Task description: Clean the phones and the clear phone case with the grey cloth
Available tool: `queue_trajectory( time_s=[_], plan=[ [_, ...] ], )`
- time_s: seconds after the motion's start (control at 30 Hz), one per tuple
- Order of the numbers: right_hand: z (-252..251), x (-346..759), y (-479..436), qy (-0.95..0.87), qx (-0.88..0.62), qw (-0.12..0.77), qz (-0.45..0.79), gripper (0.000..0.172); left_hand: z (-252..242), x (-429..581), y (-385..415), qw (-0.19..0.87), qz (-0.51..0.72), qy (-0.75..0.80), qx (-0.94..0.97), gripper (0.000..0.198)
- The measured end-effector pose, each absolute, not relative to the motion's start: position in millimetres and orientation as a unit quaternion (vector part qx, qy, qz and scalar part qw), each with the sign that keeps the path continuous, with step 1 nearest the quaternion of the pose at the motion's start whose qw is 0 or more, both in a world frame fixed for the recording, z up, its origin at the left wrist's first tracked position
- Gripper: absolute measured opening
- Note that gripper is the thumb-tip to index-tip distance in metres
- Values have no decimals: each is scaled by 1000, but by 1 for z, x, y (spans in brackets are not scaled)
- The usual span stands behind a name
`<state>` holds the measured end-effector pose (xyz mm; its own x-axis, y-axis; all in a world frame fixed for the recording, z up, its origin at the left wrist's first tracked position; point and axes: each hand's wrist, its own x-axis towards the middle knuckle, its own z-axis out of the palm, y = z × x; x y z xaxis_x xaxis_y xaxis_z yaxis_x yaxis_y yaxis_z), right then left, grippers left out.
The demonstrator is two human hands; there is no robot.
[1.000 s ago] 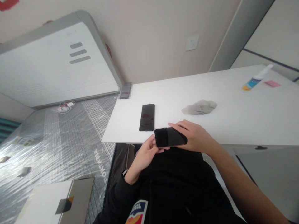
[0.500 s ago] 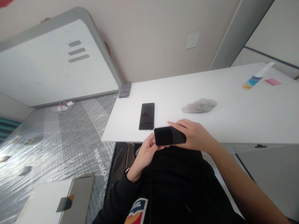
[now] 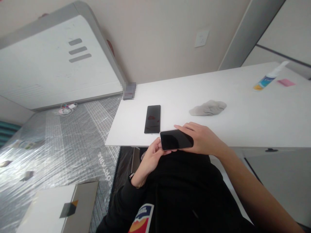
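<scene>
Both my hands hold a black phone point(image 3: 176, 139), screen up and dark, at the near edge of the white table point(image 3: 243, 110). My left hand point(image 3: 152, 158) grips its left end from below. My right hand point(image 3: 202, 139) wraps round its right end, fingers behind the far side. A second black phone point(image 3: 153, 119) lies flat on the table just beyond, to the left. A crumpled grey cloth point(image 3: 208, 108) rests further right on the table.
A spray bottle point(image 3: 267, 78) and a pink pad point(image 3: 286, 82) lie at the table's far right. A plastic-wrapped mattress point(image 3: 55, 139) with a white headboard point(image 3: 55, 61) fills the left. A white box point(image 3: 55, 207) sits near left. A wall socket point(image 3: 201, 38) is behind.
The held phone and both hands have stayed almost still; the view has shifted slightly, so everything sits a little higher in the picture.
</scene>
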<state>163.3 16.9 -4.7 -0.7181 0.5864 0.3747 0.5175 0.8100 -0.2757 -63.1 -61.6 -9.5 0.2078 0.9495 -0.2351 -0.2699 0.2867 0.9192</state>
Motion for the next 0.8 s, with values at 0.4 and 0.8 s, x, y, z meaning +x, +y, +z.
queue_trajectory(
  time_s=[0.4,0.8],
  plan=[
    [-5,164,18,-917,-311,221,114,62,-6,-60,-62,672,453,440,386,40],
    [-4,176,25,-880,-300,264,257,75,38,-75,-68,678,366,448,453,39]
  ],
)
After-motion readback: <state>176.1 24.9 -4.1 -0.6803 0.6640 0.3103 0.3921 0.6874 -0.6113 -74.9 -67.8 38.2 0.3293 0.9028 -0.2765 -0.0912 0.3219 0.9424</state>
